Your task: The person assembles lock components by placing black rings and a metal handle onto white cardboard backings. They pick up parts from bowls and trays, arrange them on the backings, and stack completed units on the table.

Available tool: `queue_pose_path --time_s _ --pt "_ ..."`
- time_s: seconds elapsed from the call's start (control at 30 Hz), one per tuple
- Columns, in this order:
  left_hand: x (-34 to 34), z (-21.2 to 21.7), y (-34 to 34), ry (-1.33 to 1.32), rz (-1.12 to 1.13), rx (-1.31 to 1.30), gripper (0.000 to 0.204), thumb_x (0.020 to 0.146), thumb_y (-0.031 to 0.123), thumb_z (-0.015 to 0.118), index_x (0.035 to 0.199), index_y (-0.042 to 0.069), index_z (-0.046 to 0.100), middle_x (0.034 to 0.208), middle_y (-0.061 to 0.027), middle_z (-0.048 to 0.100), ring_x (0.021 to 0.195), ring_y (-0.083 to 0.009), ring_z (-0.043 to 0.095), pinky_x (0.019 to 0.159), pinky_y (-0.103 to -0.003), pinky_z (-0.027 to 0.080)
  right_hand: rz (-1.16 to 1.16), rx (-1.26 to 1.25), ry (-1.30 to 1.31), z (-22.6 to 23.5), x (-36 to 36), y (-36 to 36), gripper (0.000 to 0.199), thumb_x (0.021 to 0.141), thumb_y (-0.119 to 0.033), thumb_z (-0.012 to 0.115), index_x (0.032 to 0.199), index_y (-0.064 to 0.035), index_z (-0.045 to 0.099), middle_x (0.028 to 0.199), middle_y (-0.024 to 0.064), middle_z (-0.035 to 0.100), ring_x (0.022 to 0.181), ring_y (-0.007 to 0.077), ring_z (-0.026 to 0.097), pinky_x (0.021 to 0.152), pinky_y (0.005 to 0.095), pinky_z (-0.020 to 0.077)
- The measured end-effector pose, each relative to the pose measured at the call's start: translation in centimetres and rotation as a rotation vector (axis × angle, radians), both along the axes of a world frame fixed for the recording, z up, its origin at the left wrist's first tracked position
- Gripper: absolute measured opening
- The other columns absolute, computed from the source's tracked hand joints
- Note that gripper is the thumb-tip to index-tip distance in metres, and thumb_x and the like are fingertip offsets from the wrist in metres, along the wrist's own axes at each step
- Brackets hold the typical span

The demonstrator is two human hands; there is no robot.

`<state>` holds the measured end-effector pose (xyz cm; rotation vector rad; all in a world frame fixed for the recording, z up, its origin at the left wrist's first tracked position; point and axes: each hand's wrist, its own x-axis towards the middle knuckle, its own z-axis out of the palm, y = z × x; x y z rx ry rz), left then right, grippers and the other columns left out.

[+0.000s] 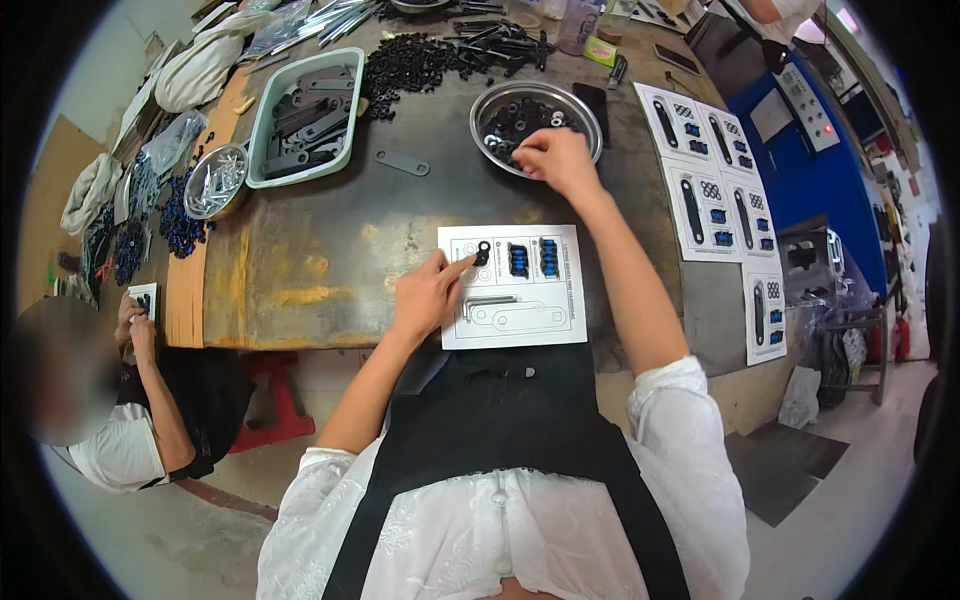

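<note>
In the head view, a white printed card (512, 286) lies flat on the dark worn table (330, 240) directly in front of the person, with outlined slots for parts. The left hand (428, 293) rests on the card's left edge, its fingers mostly curled and the forefinger stretched out to the right, its tip touching a small black washer (484, 249) that sits in the card's upper left part; the hand grips nothing. Just right of the washer on the card stand two groups of small blue parts (533, 258), and below them lie silver hex keys (486, 303), close to the left hand's knuckles. The right hand (553, 158) is stretched forward, well beyond the card, over the near rim of a round metal bowl (535, 101) filled with small black washers and fittings; its fingers are bunched downward into the bowl's contents as if pinching, but whether anything is between them cannot be told. To the right of the card, finished cards (722, 205) with black plates and blue parts lie in rows. Further left on the table are a pale green tray (262, 140) of flat black plates, a loose flat plate (402, 162) and a smaller bowl of screws (216, 181). At the left edge another person's hands (133, 322) hold a small card.
</note>
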<state>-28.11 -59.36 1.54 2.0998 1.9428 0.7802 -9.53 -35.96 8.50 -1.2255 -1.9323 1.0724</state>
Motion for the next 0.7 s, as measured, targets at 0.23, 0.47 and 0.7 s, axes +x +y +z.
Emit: queue_pose_path --time_s 0.23,0.47,0.7 --pt "-0.4 -0.6 -0.3 0.144 -0.161 0.114 0.039 0.082 0.014 0.071 0.120 0.023 0.071 0.082 -0.0039 0.053 0.066 -0.0222 0.060 0.058 -0.037 0.050 -0.094 0.062 -0.500 -2.9 2.1 5.5 0.018 0.083 -0.024 0.079 0.093 -0.0088 0.078 0.091 0.0125 0.075 0.089 0.0290 0.072 0.083 0.0416 0.0569" --pt "-1.6 -1.4 -2.5 0.164 -0.144 0.138 0.045 0.083 0.012 0.071 0.126 0.022 0.068 0.082 -0.0036 0.051 0.070 -0.0214 0.058 0.057 -0.035 0.048 0.062 0.502 -0.157 -1.8 -0.4 -7.8 0.026 0.092 -0.007 0.054 0.106 -0.0145 0.075 0.111 0.0092 0.066 0.102 0.0306 0.065 0.088 0.0421 0.0539" --pt "-1.1 -0.9 -3.2 0.116 -0.049 0.151 0.043 0.084 0.010 0.070 0.124 0.026 0.071 0.077 -0.0014 0.051 0.065 -0.0200 0.056 0.053 -0.035 0.045 0.202 0.592 -0.297 -5.6 0.1 -17.7 0.037 0.073 0.001 0.062 0.105 -0.0114 0.077 0.124 0.0106 0.062 0.110 0.0289 0.059 0.090 0.0391 0.0486"
